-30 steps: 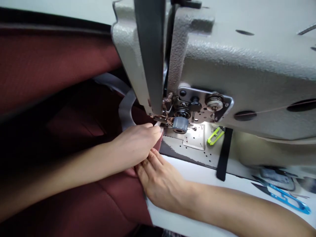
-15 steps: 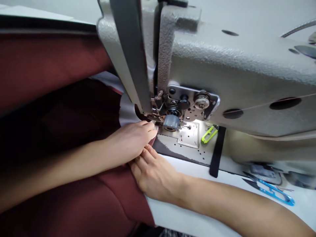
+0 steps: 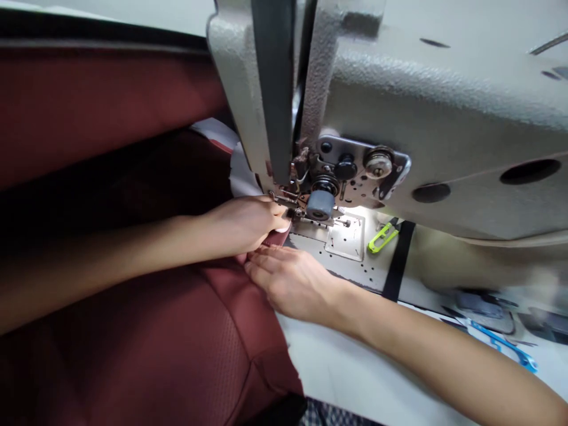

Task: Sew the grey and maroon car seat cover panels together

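Observation:
A large dark red sewn cover (image 3: 177,343), perhaps leather-like, lies under both arms and runs up to a sewing machine (image 3: 381,112). My left hand (image 3: 248,228) is closed on the cover's edge just in front of the presser foot and needle area (image 3: 288,204). My right hand (image 3: 293,278) grips the same edge slightly nearer to me, its fingers bent over the cloth and its thumb hidden. Pale lining (image 3: 243,171) shows beyond my left hand. The fingertips of my left hand are partly hidden at the foot.
Yellow-green thread snips (image 3: 382,236) lie on the machine bed beside a black strip (image 3: 399,260). Blue-handled snips (image 3: 506,346) rest on the white table (image 3: 346,361) at right, partly behind my right forearm. Another dark red part (image 3: 102,112) of the material rises at left.
The view has shifted, so the machine sits farther right. My right hand has come slightly away from my left hand, opening a small gap where red material shows. Both remain at the edge.

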The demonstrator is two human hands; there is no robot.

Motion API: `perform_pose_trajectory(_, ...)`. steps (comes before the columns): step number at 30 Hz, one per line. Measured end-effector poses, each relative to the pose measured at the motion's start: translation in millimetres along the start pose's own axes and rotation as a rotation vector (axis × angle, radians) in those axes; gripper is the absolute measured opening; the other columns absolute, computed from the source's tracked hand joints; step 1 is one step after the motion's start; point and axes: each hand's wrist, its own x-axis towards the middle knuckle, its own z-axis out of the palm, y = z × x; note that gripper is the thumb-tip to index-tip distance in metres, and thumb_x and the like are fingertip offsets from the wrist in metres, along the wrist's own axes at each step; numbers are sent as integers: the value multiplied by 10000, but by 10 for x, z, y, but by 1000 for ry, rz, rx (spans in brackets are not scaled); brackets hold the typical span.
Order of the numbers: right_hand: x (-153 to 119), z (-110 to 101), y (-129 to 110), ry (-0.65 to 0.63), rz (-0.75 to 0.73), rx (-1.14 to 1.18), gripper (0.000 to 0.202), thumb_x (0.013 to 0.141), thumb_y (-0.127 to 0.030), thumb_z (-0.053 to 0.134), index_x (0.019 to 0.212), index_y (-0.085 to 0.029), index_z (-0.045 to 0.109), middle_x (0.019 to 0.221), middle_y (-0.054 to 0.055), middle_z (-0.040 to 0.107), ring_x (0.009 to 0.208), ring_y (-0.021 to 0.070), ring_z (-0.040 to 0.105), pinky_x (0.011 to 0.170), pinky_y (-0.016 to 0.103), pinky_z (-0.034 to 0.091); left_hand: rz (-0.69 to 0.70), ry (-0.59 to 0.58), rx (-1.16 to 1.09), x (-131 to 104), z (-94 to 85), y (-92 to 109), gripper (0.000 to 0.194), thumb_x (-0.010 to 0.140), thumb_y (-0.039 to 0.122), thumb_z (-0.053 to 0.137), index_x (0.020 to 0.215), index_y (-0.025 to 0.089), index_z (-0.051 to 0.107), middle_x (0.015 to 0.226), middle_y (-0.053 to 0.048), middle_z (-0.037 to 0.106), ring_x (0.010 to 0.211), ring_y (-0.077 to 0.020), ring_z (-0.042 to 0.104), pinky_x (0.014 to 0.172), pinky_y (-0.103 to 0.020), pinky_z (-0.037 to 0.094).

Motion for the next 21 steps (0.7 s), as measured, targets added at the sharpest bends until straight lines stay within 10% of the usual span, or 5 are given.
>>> perform_pose_trajectory(8,-216,34,-128,50,-62,-95,394,1012,-151,356,1300,13,569,1368,209,566,1311,300,517,1147,449,398,9,27,45,-49,-25,-48,269,899,138,523,1016,246,740,934,-10,673,810,-146,543,690,-247,343)
perform_pose_trajectory(21,-205,-16,87,-7,-14,-7,395,985,-125,425,1318,45,552,1390,234,536,1343,307,482,1154,452,393,220,123,348,-66,52,-109,123,906,176,575,907,187,697,835,-16,638,747,-172,503,685,-310,321)
